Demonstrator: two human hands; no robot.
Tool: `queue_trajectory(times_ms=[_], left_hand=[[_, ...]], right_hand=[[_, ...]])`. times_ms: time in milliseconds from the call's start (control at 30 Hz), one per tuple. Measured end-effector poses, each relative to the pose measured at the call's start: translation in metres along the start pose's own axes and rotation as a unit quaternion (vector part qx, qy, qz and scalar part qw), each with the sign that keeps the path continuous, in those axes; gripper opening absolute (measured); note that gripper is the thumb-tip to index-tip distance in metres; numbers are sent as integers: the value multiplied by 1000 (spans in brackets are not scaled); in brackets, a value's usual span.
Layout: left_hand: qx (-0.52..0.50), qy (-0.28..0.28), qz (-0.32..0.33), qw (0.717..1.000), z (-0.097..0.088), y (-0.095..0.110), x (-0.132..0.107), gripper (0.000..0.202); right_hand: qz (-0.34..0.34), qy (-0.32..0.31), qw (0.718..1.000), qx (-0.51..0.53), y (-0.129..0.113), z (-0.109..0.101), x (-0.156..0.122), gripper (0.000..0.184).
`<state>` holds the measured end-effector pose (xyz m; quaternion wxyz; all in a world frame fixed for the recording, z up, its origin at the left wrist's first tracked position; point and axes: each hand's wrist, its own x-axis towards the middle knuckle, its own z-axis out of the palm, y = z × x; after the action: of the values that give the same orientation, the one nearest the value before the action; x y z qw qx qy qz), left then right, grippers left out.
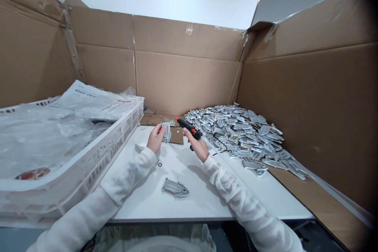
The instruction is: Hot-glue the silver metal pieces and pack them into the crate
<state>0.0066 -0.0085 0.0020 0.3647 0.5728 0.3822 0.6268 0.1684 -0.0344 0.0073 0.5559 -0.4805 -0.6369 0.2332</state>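
My left hand (156, 138) pinches a flat light-grey frame-shaped part (166, 132) by its left edge, holding it up over the table. In my right hand (196, 144) is a black glue gun (189, 128), its orange tip pointing left and away from me, close to the grey part but seemingly apart from it. Another grey part (175, 188), with a pointed end and openings, lies on the white table (141, 201) between my forearms. A small black ring (160, 164) rests near my left wrist. Fingers on the far side of the glue gun are hidden.
At the right is a large heap of similar grey parts (236, 130), with a black cord (220, 141) at its near edge. A white plastic basket (118, 138) with bags and papers stands left. Cardboard walls (186, 75) enclose the table; a cardboard piece (177, 136) lies behind my hands.
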Motion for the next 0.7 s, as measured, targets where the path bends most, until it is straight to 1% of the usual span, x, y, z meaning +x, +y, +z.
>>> queue_trajectory(times_ms=[67, 167, 233, 300, 433, 633, 700], left_hand=[[-31, -22, -42, 998, 2, 2, -3, 26], [-45, -71, -88, 993, 5, 4, -7, 27], [-44, -89, -87, 991, 6, 3, -8, 26], [-44, -98, -70, 992, 6, 1, -8, 25], [-53, -100, -50, 992, 8, -4, -8, 23], [-70, -94, -52, 992, 9, -3, -8, 23], [-72, -94, -52, 992, 9, -2, -8, 22]], right_hand=[[-19, -19, 1000, -2, -4, 1, -2, 39], [-59, -17, 998, -3, -7, 3, -3, 35], [-77, -15, 997, -4, -8, 4, -4, 33], [-87, -20, 996, -5, -9, 4, -5, 32], [-96, -21, 995, -16, -11, 3, -7, 32], [-120, -16, 987, -102, -9, 2, -8, 37], [-126, -13, 985, -116, -8, 3, -8, 37]])
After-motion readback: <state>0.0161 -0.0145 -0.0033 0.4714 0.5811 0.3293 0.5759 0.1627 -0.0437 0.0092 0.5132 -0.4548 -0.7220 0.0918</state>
